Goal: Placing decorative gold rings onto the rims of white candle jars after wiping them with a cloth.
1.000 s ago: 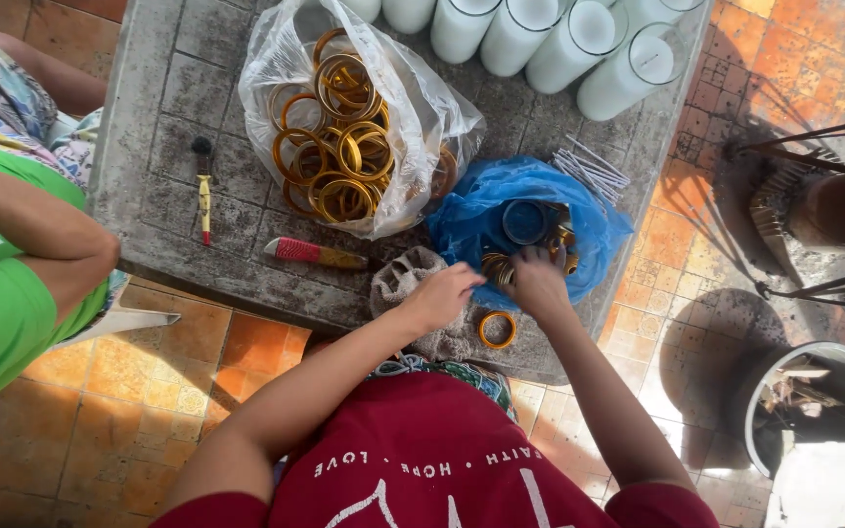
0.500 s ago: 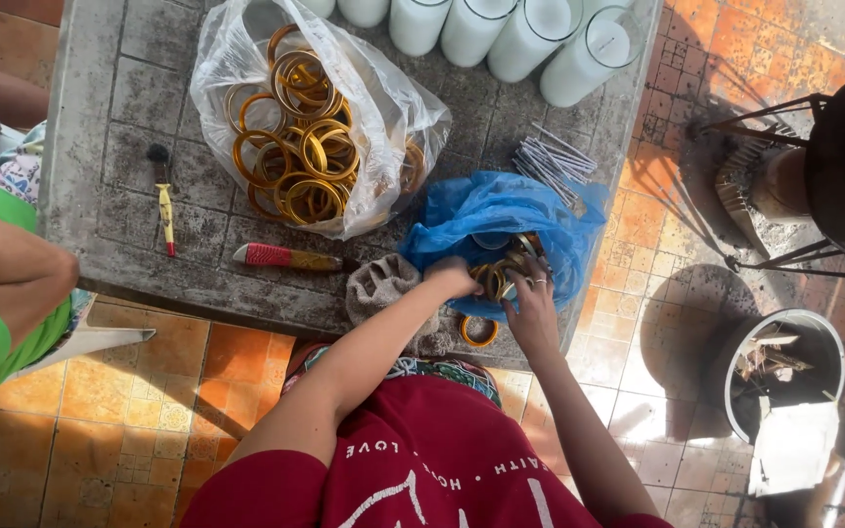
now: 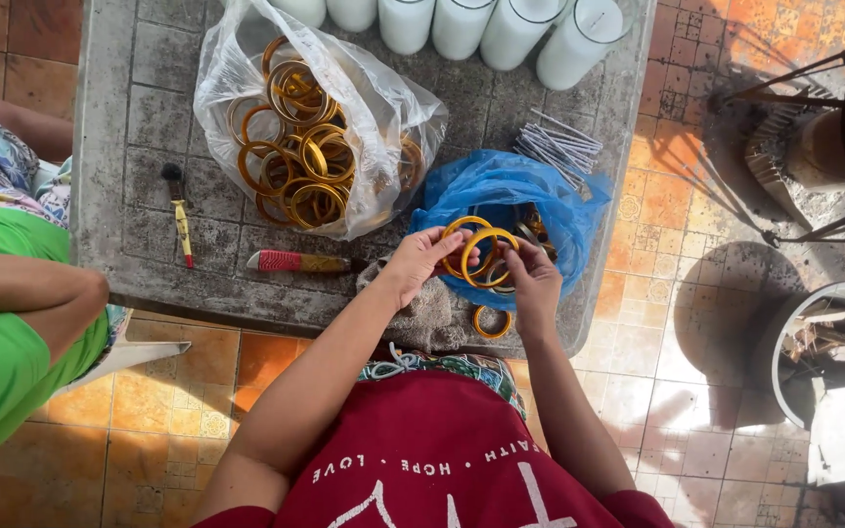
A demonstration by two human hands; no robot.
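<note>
Orange rings (image 3: pixel 478 256) sit in my two hands above the blue bag (image 3: pixel 501 200) on the grey table (image 3: pixel 119 147). My left hand (image 3: pixel 413 266) has its fingers pinched on the rings; my right hand (image 3: pixel 532 279) grips them too. Another ring (image 3: pixel 492 322) lies just below, and a clear bag (image 3: pixel 344 117) of rings lies to the left.

Clear plastic bag (image 3: pixel 374 108) of orange rings beside crumpled blue bag (image 3: pixel 501 191), both on table (image 3: pixel 139 108).
</note>
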